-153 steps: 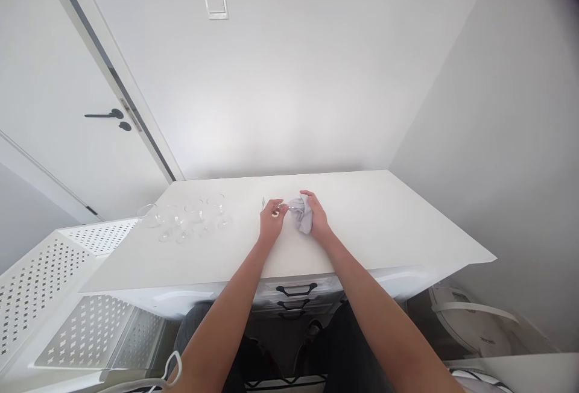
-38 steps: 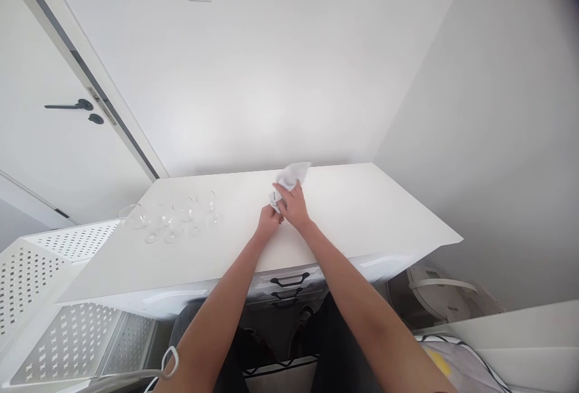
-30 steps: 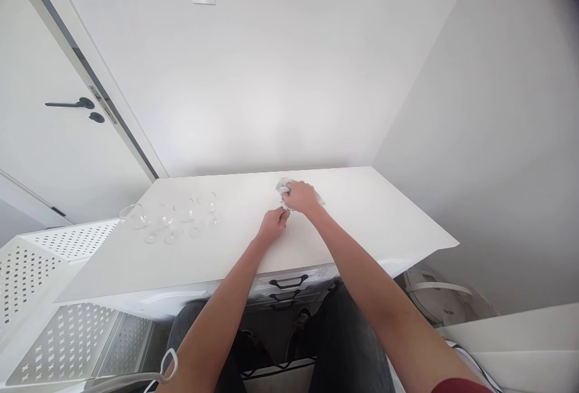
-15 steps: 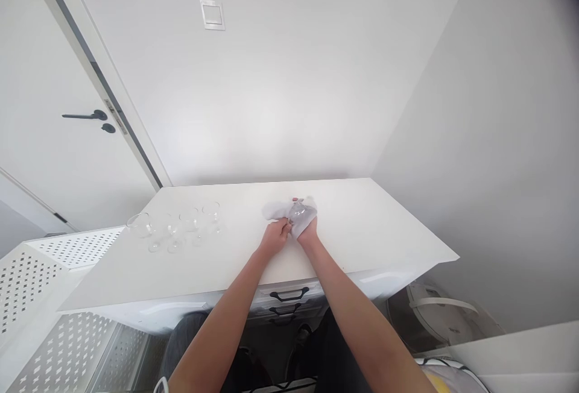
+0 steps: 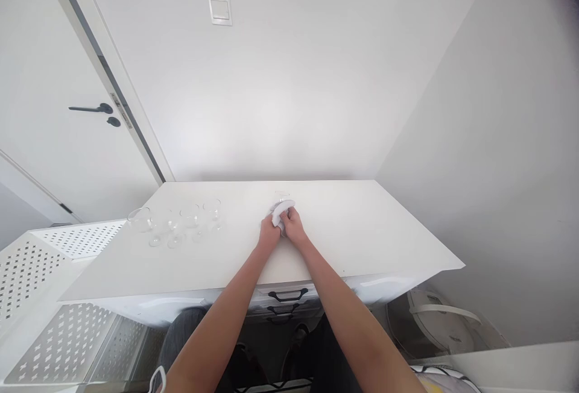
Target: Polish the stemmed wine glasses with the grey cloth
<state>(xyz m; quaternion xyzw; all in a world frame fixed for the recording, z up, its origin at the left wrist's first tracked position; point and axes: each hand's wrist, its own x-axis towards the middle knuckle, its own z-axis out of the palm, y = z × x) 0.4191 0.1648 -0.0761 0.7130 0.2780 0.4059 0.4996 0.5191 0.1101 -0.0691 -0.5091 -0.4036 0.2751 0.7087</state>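
Observation:
Both hands meet over the middle of the white table [image 5: 371,230]. My left hand [image 5: 269,236] is closed on the lower part of a clear stemmed glass [image 5: 282,196], whose rim shows just above the hands. My right hand [image 5: 295,230] is closed on a small pale cloth [image 5: 279,210] bunched against the glass. A row of several clear stemmed glasses [image 5: 190,219] stands on the table to the left, apart from both hands.
A white perforated rack [image 5: 54,260] stands left of the table. Drawers with black handles [image 5: 287,295] sit under the table's front edge. A door with a dark handle [image 5: 93,108] is at the left. A round white appliance [image 5: 436,323] lies on the floor, lower right.
The hands have drawn closer together. The cloth, spread wide around the glass half a second ago, is now bunched small between the hands, and the glass's rim shows above them.

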